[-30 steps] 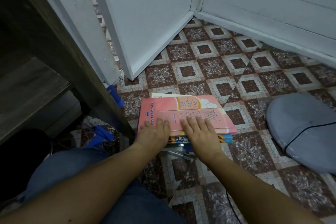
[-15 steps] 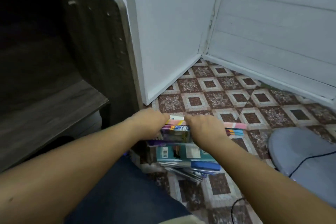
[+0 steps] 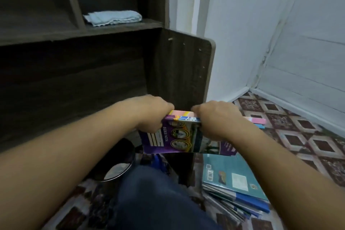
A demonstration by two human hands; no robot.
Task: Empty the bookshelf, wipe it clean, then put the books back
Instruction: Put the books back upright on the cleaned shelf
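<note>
While both hands were clamped on it, the bundle of books (image 3: 179, 134) hung in the air in front of the right side panel of the dark wooden bookshelf (image 3: 179, 73), its purple cover drooping toward us and pink edges showing along the top. We saw the left hand (image 3: 151, 114) gripping the bundle's left end, fingers curled over the top, and the right hand (image 3: 214, 119) gripping the right end the same way (the fingertips themselves were hidden behind the books). Below and to the right, a pile of books (image 3: 233, 188) lay slumped on the patterned tile floor (image 3: 308, 136), a teal cover uppermost. In the shelf's upper right compartment lay a folded pale-blue cloth (image 3: 112, 17). A knee in blue jeans (image 3: 155, 201) filled the bottom of the view, with a dark round object (image 3: 115, 162) beside it on the left that we could not identify. White walls (image 3: 242, 24) met in the corner to the right.
</note>
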